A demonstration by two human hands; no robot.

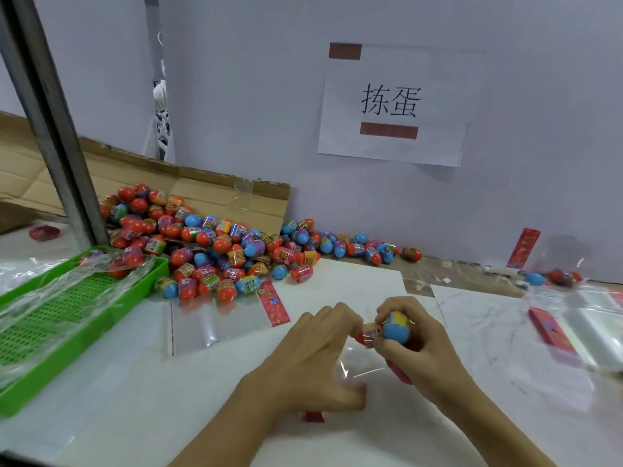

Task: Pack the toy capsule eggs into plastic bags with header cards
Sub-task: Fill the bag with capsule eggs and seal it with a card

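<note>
Right hand (416, 345) curling around blue-capped egg (396, 326), long axis tilting, blue end facing camera. Left hand (313, 358) pinching clear bag (357, 367) beside it; bare white table (135, 382) lying left of bag.

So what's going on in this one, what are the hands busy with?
A person is packing toy capsule eggs. The right hand grips a blue-capped egg, with an orange-ended egg pressed between both hands, over a clear plastic bag the left hand helps hold. A big pile of loose eggs lies behind, by a green tray. An empty bag with a pink header card lies flat nearby.
</note>
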